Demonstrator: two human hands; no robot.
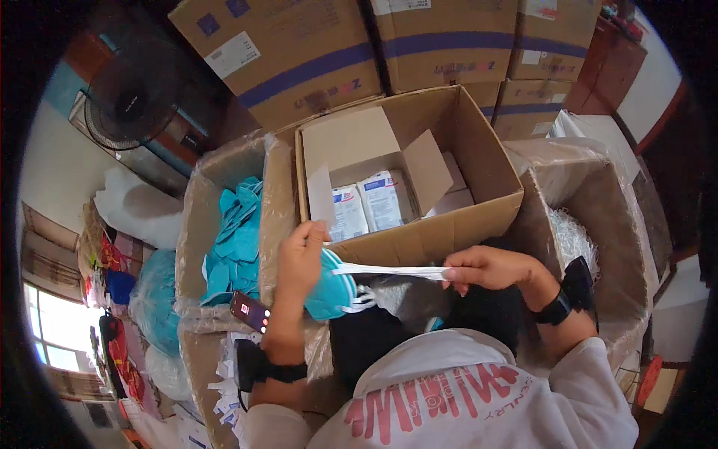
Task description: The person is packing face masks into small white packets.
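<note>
My left hand [301,258] is closed on a small stack of teal cup-shaped face masks [323,293], held in front of my lap. White elastic straps [393,271] run taut from the masks to the right. The fingers of my right hand [486,268] pinch the far end of these straps. More white strap loops hang loose at the right edge of the masks. How many masks are stacked I cannot tell.
Ahead stands a large open carton [479,217] with a smaller box of white packets [381,198] inside. Teal masks [235,232] fill a plastic-lined carton on the left, a phone [250,312] at its edge. White strands [574,236] lie in the right carton. Sealed cartons [449,45] stand behind.
</note>
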